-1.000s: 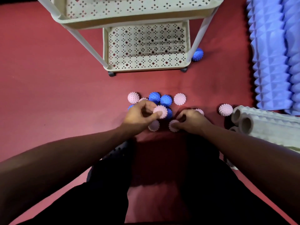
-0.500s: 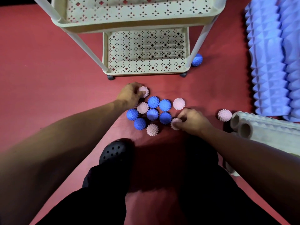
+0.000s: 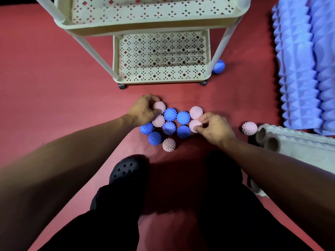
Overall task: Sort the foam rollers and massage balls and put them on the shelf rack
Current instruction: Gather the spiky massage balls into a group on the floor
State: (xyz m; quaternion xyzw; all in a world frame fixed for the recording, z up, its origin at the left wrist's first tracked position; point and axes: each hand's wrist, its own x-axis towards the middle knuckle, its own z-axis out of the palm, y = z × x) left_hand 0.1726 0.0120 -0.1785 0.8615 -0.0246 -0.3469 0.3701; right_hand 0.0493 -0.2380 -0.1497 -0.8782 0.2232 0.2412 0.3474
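Gripping one pink ball (image 3: 159, 106) in left hand (image 3: 143, 110), pinching another pink ball (image 3: 194, 125) in right hand (image 3: 215, 128), fingers curled.

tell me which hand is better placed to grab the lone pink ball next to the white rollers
Right. The lone pink ball lies just beyond the right hand, by the white rollers. That hand would first have to release the pink ball it pinches. The left hand is across the cluster.

Spiky balls (image 3: 170, 114) blue and pale pink; shelf rack (image 3: 161, 57) cream, diamond-perforated; floor mat (image 3: 54, 78) red; rollers (image 3: 297, 69) lavender, ridged.
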